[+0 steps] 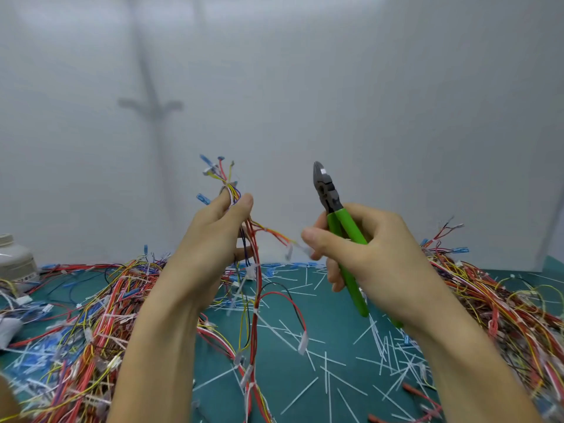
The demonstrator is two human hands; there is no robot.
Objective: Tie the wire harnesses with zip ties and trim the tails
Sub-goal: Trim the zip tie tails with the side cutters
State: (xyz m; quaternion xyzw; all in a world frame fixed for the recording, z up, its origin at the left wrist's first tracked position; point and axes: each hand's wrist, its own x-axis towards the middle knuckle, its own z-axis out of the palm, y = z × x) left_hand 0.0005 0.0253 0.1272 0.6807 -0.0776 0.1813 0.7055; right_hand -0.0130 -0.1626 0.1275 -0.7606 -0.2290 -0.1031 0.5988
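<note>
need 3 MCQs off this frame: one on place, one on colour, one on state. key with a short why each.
1. Where does the white plastic jar stand?
A) at the far left edge of the view
B) between the hands
C) right of the pliers

2. What colour are the handles of the metal cutting pliers in the right hand?
A) red
B) green
C) yellow

3. What is the left hand doing?
A) lying flat, empty
B) hanging loose, empty
C) gripping a multicoloured wire harness raised above the teal mat

Key:
1 A: the jar sits at the left frame edge.
2 B: both handles are bright green.
3 C: its fingers pinch the wires near their top end.
</note>
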